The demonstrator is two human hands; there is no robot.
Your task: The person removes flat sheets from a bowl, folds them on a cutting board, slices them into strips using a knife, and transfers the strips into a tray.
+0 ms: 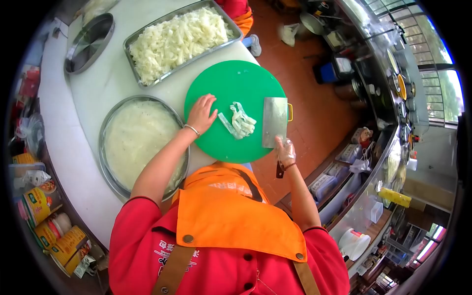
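Note:
A round green cutting board (221,83) lies on the white table, bearing a small pile of pale strips (241,122) near its middle. My left hand (201,113) rests on the board's left part, its fingers spread and nothing in them, left of the strips. My right hand (285,151), in a clear glove, grips the dark handle of a cleaver (275,123). The broad blade is over the board's right edge, apart from the strips. Left of the board, a round metal pan (142,142) holds a pale, flat sheet or batter; my left forearm passes over its right side.
A rectangular metal tray (185,65) heaped with pale strips stands behind the board. An empty oval metal pan (89,44) is at the back left of the table (81,105). Another person's shoe (255,45) shows beyond it. Shelves and pots line the right side.

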